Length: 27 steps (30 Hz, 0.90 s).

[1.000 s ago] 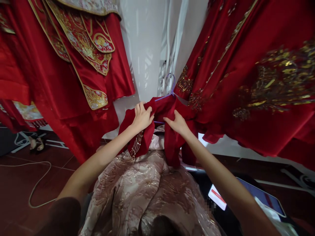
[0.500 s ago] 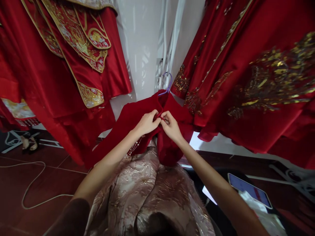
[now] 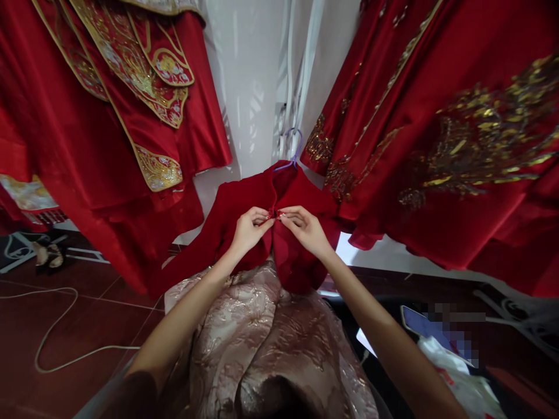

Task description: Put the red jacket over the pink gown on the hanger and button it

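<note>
A plain red jacket (image 3: 238, 201) with long sleeves hangs on a thin purple hanger (image 3: 295, 152), its front facing me. My left hand (image 3: 250, 234) pinches one front edge below the collar, thumb and fingers closed on the cloth. Opposite it, my right hand (image 3: 305, 233) pinches the other front edge at the same height. The two edges nearly meet between my fingertips. Small red bits with pale specks show there, too small to make out fully. Beneath the jacket, a shiny pinkish brocade garment (image 3: 244, 314) spreads toward me.
Red gowns with gold embroidery (image 3: 159, 166) hang at left, and a sequinned red gown (image 3: 493, 139) hangs at right. A phone (image 3: 430, 329) and a white plastic wrapper (image 3: 454, 364) lie at lower right. On the tiled floor are a pale cable (image 3: 52, 326) and dark shoes (image 3: 49, 256).
My hands have moved slightly down and apart, with the fingertips now side by side at the opening. The jacket's front edges hang straighter and closer together. The view has shifted slightly.
</note>
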{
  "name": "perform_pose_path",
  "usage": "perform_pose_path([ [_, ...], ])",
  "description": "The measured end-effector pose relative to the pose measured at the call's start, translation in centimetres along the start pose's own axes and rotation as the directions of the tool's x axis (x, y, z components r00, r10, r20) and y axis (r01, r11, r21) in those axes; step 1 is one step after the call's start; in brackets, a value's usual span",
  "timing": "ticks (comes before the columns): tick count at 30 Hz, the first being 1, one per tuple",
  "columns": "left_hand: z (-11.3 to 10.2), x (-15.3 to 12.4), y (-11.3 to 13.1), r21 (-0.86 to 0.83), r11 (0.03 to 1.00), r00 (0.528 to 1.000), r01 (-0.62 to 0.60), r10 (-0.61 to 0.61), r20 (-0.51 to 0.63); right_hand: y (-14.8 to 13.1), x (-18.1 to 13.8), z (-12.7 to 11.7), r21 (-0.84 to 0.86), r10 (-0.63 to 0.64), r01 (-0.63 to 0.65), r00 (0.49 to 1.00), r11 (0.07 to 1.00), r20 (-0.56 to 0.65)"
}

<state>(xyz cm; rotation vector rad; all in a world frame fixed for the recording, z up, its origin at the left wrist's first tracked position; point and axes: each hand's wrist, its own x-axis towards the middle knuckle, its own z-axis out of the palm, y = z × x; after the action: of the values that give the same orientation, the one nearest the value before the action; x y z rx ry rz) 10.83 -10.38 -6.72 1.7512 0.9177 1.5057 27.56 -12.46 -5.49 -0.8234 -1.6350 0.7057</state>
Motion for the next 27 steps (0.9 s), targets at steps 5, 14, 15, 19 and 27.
perform_pose_path([
  [5, -0.8, -0.3, 1.0, 0.256, 0.957, 0.990, -0.138, 0.132, 0.041, -0.6, -0.1, 0.1, -0.136, -0.019, 0.018, 1.000, 0.990, -0.004],
  [14, -0.9, 0.3, 1.2, 0.001, 1.000, 0.994, 0.010, -0.010, 0.106, -1.1, -0.3, 0.2, -0.145, -0.025, 0.023, 1.000, 0.989, -0.007],
  [15, -0.9, 0.3, 1.2, -0.030, 0.999, 0.994, 0.016, -0.013, 0.112, -1.1, -0.3, 0.2, -0.143, -0.026, 0.023, 1.000, 0.989, -0.017],
  [19, -0.9, 0.0, 1.6, 0.066, 0.998, 0.994, -0.011, 0.004, 0.107, -1.0, -0.4, 0.2, -0.125, -0.025, 0.019, 0.999, 0.992, -0.048],
  [27, -0.9, -0.7, 3.3, 0.327, 0.929, 0.979, -0.174, 0.129, 0.156, -0.7, -0.5, 0.1, -0.103, -0.036, 0.030, 0.998, 0.994, -0.059],
])
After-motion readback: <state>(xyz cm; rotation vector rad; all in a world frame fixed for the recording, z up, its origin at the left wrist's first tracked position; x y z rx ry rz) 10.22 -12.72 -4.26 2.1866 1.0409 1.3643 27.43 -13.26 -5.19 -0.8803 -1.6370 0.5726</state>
